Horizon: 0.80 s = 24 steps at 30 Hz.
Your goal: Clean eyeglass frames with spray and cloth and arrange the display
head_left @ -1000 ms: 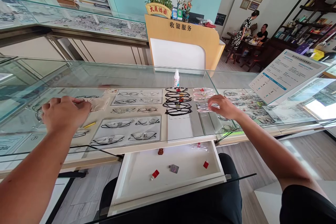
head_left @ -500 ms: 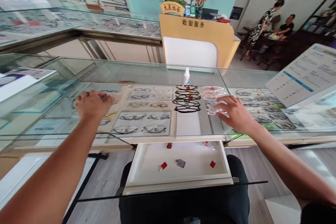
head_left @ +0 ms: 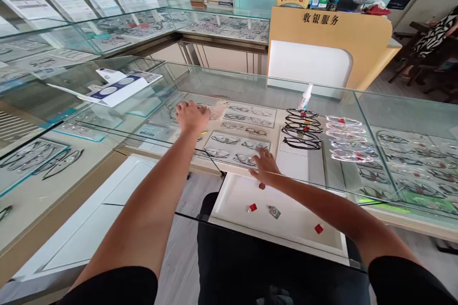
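On the glass counter, my left hand [head_left: 193,116] shows its back, fingers curled down; what they hold, if anything, is hidden. Beside it lies a pale pinkish cloth or sheet [head_left: 216,111]. My right hand [head_left: 266,162] hovers with fingers apart and nothing in them, by the front right corner of a grey tray [head_left: 232,148] with several eyeglasses. To its right, black-framed eyeglasses [head_left: 302,142] are lined up in a column. Clear-framed eyeglasses [head_left: 348,136] form another column further right. Behind the black frames a white spray bottle [head_left: 305,97] stands.
Below the counter edge, an open drawer [head_left: 296,226] holds small red tags [head_left: 318,228] and a grey tag [head_left: 274,211]. A white and blue box [head_left: 123,89] sits at the left on the glass. Beyond stands a wooden cashier desk [head_left: 329,33]; another person [head_left: 434,33] is at far right.
My right hand has moved left from the clear-framed eyeglasses to the grey tray. My left hand stays near the pinkish sheet. The view has turned left.
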Each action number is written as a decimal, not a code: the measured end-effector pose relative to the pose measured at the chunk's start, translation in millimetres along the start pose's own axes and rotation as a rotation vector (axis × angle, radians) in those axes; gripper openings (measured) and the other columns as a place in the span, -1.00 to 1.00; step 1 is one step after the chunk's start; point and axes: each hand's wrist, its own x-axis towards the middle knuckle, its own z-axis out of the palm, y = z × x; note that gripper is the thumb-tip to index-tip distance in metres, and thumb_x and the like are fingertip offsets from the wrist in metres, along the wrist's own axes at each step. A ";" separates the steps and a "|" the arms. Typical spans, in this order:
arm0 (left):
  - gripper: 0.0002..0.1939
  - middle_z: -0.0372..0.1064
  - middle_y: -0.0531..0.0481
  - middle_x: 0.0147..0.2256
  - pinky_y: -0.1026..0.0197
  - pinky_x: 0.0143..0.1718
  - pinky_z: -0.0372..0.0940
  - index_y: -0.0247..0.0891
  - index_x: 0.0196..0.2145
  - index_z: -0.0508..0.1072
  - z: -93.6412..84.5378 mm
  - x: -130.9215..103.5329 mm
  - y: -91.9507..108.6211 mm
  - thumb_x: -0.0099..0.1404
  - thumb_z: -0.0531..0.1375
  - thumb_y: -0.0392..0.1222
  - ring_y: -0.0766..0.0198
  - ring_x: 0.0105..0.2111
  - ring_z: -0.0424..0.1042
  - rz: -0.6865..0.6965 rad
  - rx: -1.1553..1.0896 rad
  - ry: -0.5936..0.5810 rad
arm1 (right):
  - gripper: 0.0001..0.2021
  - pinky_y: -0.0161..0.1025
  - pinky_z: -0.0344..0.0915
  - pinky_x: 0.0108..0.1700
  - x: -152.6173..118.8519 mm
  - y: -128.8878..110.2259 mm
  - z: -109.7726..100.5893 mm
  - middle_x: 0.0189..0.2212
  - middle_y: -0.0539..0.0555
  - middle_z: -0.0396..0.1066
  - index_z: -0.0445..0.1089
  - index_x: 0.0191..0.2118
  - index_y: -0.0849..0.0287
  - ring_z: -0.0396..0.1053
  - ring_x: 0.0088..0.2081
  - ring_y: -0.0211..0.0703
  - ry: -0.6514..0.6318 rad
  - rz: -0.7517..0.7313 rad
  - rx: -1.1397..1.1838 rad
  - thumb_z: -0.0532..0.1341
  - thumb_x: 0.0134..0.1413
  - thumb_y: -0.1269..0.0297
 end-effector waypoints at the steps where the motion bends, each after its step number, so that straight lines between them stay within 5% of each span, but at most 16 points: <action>1: -0.47 0.41 -0.55 0.34 -0.33 0.37 0.32 -0.41 0.19 0.59 0.9 0.6 0.0 0.47 0.13 0.00 -0.40 0.39 0.33 -0.001 -0.004 0.001 | -0.54 0.24 0.12 0.61 15.0 4.6 1.3 0.60 0.44 0.20 0.59 0.27 0.28 0.06 0.62 0.39 0.003 0.023 -0.020 0.42 0.40 0.14; 5: -0.46 0.40 -0.56 0.34 -0.38 0.36 0.34 -0.36 0.21 0.59 3.3 2.2 0.4 0.46 0.13 0.01 -0.43 0.38 0.34 0.004 0.002 -0.002 | -0.55 0.18 0.04 0.60 52.7 16.0 6.5 0.48 0.42 0.35 0.66 0.18 0.28 0.08 0.57 0.42 -0.043 0.044 -0.081 0.46 0.31 0.09; 13: -0.47 0.40 -0.51 0.34 -0.39 0.39 0.32 -0.29 0.21 0.60 4.7 3.3 -2.5 0.47 0.13 0.03 -0.44 0.41 0.30 0.004 -0.033 -0.010 | -0.62 0.12 0.04 0.56 81.0 4.4 17.1 0.24 0.39 0.58 0.70 0.14 0.25 0.32 0.38 0.31 -0.099 0.085 -0.181 0.35 0.41 0.11; 19: -0.46 0.39 -0.58 0.35 -0.43 0.38 0.30 -0.34 0.19 0.60 0.0 2.0 -1.5 0.46 0.12 0.02 -0.50 0.39 0.32 0.007 -0.053 -0.024 | -0.62 0.17 -0.12 0.63 82.9 -4.4 21.0 0.24 0.39 0.60 0.61 0.26 0.29 0.35 0.39 0.27 -0.086 0.131 -0.204 0.23 0.50 0.28; 24: -0.46 0.38 -0.59 0.35 -0.43 0.38 0.30 -0.37 0.19 0.60 -3.8 0.7 0.9 0.45 0.12 0.02 -0.51 0.40 0.31 0.006 -0.044 -0.031 | -0.68 0.14 -0.08 0.61 62.8 -8.2 8.5 0.17 0.38 0.63 0.65 0.13 0.30 0.39 0.35 0.23 -0.095 0.111 -0.163 0.21 0.49 0.29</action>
